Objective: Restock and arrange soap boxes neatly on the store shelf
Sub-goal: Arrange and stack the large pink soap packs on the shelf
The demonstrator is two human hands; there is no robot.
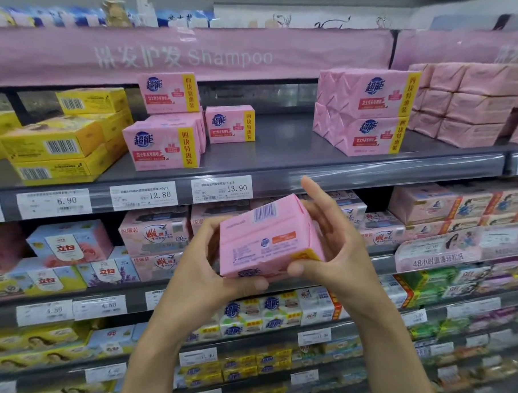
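Nearest the camera, both hands hold one pink soap pack (268,243) in the air in front of the second shelf row, clear of all stock. The left hand (201,264) grips the nine o'clock end, with the fingers curled behind and the thumb along the lower edge. The right hand (337,252) clamps the three o'clock end, thumb pressed on the yellow corner and fingers spread behind. Its forefinger stands free above the pack. The pack is tilted, barcode side uppermost and back panel toward the camera.

Handling, as judged: this is a wrapped block of several bars, so it is likely fairly heavy for its size, stiff and not fragile. The wrapper looks smooth and is creased at the folds, so it could slip, or tear if pinched at a corner. The best hold is by the two short ends.

Beyond, at twelve o'clock from the pack, a price tag (222,188) reading 13.90 sits on the lip of the upper shelf (279,142). Above it the shelf is bare between two lots of matching packs. A loose group (163,147) lies at eleven o'clock and a squared stack (370,114) at one o'clock. Yellow boxes (56,139) lie at ten o'clock. The gap appears the likely place for the pack, label outward. Farthest off hangs a pink banner (186,55) marked Shampoo.
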